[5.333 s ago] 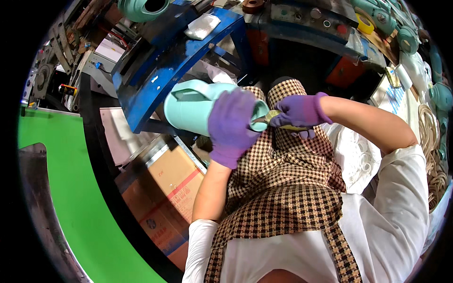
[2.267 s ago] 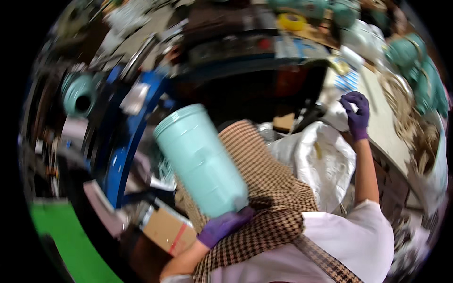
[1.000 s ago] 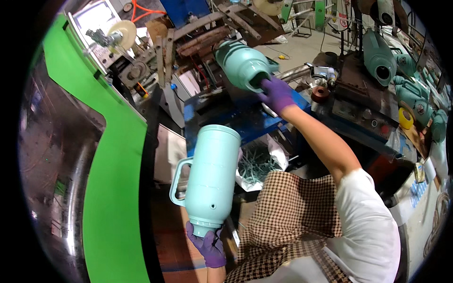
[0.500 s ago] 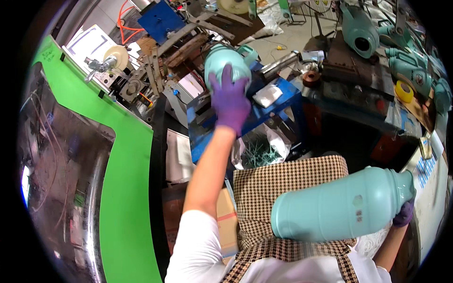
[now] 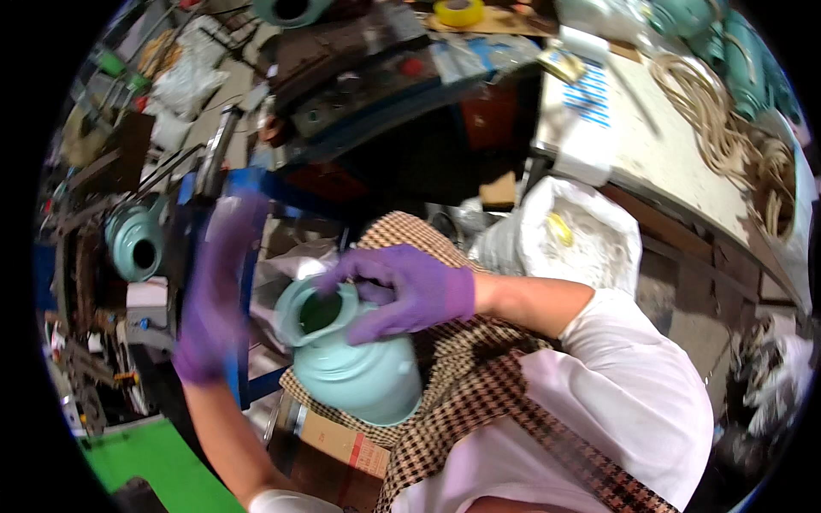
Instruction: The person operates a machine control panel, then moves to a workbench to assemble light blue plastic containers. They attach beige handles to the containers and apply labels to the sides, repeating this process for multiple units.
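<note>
A teal thermos shell [image 5: 368, 380] rests tilted over my lap, its flared mouth turned up toward me and dark inside. My right hand [image 5: 415, 291], in a purple glove, is closed around the neck of this shell. Off to the left, my left hand [image 5: 214, 291], gloved the same way, is smeared by motion beside the blue bench frame; its fingers cannot be read. Another teal thermos shell [image 5: 135, 244], with a dark round opening, sits on the machine further left, apart from that hand.
Left of me stands the green panel [image 5: 162, 470]. An open white sack [image 5: 581, 248] is on the right, below a pale table [image 5: 676, 145] with coiled rope [image 5: 710, 128]. Yellow tape [image 5: 459, 12] lies on the far bench. A cardboard box [image 5: 342, 440] is beside my lap.
The view has swung right. My left hand has come away from the shell on the machine. The lap shell now points its mouth up and leftward, still in my right hand.
</note>
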`<state>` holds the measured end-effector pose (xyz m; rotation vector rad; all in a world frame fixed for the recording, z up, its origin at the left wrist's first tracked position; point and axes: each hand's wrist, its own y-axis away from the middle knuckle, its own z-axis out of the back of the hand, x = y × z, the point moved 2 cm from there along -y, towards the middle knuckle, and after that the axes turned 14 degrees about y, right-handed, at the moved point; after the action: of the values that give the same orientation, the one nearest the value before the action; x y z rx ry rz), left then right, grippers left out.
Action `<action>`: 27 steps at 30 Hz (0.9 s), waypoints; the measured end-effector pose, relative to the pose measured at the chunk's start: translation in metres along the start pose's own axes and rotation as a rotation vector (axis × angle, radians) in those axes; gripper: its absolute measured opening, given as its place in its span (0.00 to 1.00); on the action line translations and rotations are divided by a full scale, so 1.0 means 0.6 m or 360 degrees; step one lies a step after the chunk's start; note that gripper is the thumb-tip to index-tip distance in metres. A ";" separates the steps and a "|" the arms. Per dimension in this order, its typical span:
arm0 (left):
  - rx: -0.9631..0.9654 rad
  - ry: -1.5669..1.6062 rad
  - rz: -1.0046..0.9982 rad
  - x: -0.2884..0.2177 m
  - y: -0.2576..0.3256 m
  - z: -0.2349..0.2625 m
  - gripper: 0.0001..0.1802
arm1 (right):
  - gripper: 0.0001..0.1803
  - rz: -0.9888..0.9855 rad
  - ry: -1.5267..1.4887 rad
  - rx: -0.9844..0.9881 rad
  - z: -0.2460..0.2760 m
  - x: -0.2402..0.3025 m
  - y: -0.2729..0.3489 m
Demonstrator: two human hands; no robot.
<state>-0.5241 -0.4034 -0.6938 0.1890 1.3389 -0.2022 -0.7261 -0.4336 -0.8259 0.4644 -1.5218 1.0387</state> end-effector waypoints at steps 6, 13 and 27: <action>0.0566 -0.0354 -0.0036 -0.036 0.068 -0.091 0.36 | 0.24 0.0121 0.0674 -0.0460 0.061 -0.029 0.148; 0.0179 -0.0140 -0.0541 0.031 0.115 -0.032 0.28 | 0.19 -0.1425 0.1795 -0.0686 0.192 -0.210 0.379; -0.1394 -0.0547 -0.0910 0.127 0.226 0.040 0.58 | 0.08 -0.0459 0.1710 -0.0931 0.138 -0.085 0.263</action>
<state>-0.4504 -0.2811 -0.7604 -0.9353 1.0037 -0.1020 -0.8843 -0.4313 -0.9224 -0.2758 -0.6792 0.4185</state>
